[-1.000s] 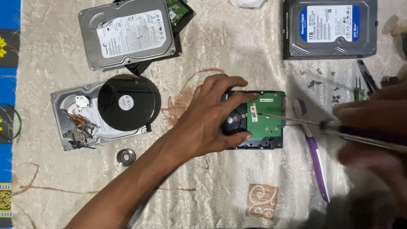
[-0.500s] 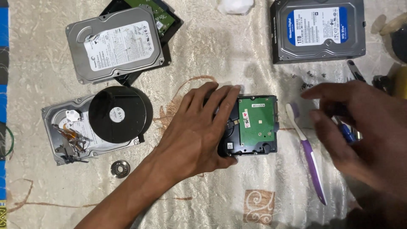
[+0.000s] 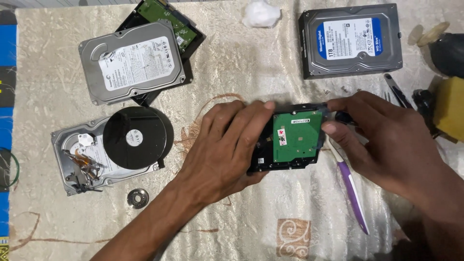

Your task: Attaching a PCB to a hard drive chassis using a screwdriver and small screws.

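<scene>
We've got the black hard drive with its green circuit board facing up sitting pretty much dead centre on the bench, which is covered with a shiny cream patterned cloth. Our left hand lies on the drive's 9 o'clock side, fingers spread flat over its left edge and top corner, pressing rather than wrapping around it. Our right hand comes in from 3 o'clock, with its fingers pinched onto the drive's upper right corner and right edge. There's something dark tucked between those fingers, but we can't tell what it is.

Just under the right hand, at about 4 o'clock from the drive, lies a purple and white handled tool, touching the cloth and angled down toward the near edge.

Rest of the bench: at 9 o'clock, an opened silver hard drive with its dark round platter exposed, and a small metal ring just below it. At 11 o'clock, a closed silver hard drive with a white label stacked on top of another one showing a green board. At 1 o'clock, well apart, a black hard drive with a blue and white label. A wad of white tissue sits at 12 o'clock.
</scene>
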